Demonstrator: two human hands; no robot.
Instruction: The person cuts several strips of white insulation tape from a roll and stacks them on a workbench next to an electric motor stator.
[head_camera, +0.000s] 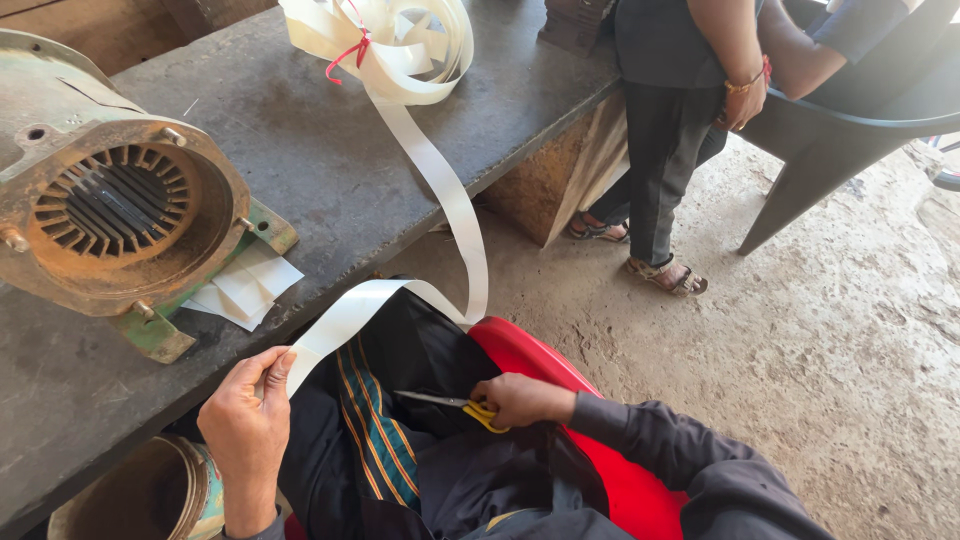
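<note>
Outdoor dirt yard, grey desk (330, 170) at 10 o'clock. Left hand (245, 425) pinches white strip (440, 190) end; strip runs toward 1 o'clock to roll. Right hand (520, 400) clenched on yellow scissors (455, 405), blades pointing 9 o'clock toward strip.

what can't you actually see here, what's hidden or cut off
Head view only:
- Scissors: yellow handles mostly wrapped by the right hand.
- White strip: its end is covered by the left hand.
- Motor housing: cut by the left edge.
- Standing person: cut off above the waist by the top edge.
</note>
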